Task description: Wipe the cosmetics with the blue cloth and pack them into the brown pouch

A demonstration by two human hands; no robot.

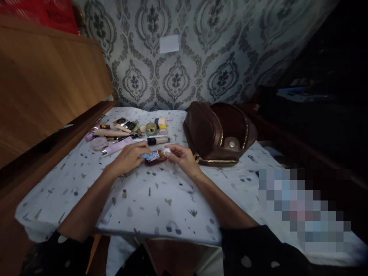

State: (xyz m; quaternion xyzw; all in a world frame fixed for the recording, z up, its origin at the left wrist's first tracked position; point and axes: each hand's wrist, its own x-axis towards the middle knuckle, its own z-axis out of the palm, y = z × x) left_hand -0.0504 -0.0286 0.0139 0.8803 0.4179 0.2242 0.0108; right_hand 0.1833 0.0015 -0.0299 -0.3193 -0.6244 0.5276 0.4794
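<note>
A small dark-red bottle with a blue patterned label (155, 157) lies on its side on the white printed cloth (161, 203). My left hand (129, 156) grips the bottle's body, fingers curled over it. My right hand (181, 156) pinches the bottle's white cap end with its fingertips. Both forearms reach in from the bottom of the view.
A brown zip bag (218, 134) lies open just right of my hands. Several cosmetics, tubes and small jars (129, 132) are scattered at the back left of the cloth. A wooden board (48, 84) rises on the left, patterned wallpaper (178, 50) behind. The right side is dark.
</note>
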